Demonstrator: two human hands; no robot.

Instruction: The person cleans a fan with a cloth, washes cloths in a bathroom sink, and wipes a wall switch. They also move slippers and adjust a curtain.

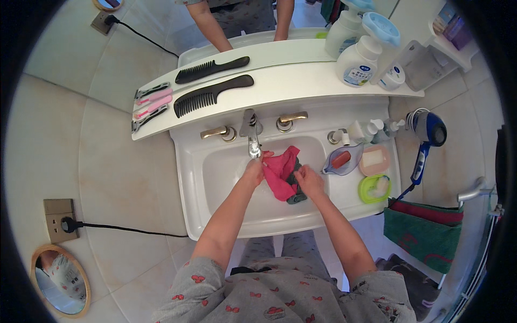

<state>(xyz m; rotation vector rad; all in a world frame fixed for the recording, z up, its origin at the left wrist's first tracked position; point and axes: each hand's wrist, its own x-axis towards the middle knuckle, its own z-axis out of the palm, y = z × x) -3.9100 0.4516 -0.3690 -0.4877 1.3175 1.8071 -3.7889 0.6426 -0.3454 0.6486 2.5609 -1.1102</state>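
Over the white sink basin (226, 189), my left hand (255, 171) grips the left side of a red cloth (278, 165), just below the chrome faucet (253, 141). A dark green cloth (298, 196) shows behind and under the red one; whether they are one piece I cannot tell. My right hand (310, 181) has its fingers curled on the edge of the dark green cloth, and its fingertips are partly hidden. Both cloths hang crumpled in the bowl. Whether water runs from the spout is unclear.
Soap dishes, a pink one (375, 160) and a green one (369, 198), and pump bottles (363, 131) line the right rim. A shelf (282, 82) above holds a black comb (214, 93), razors and a foam bottle (359, 60). A blue hair dryer (428, 133) hangs right.
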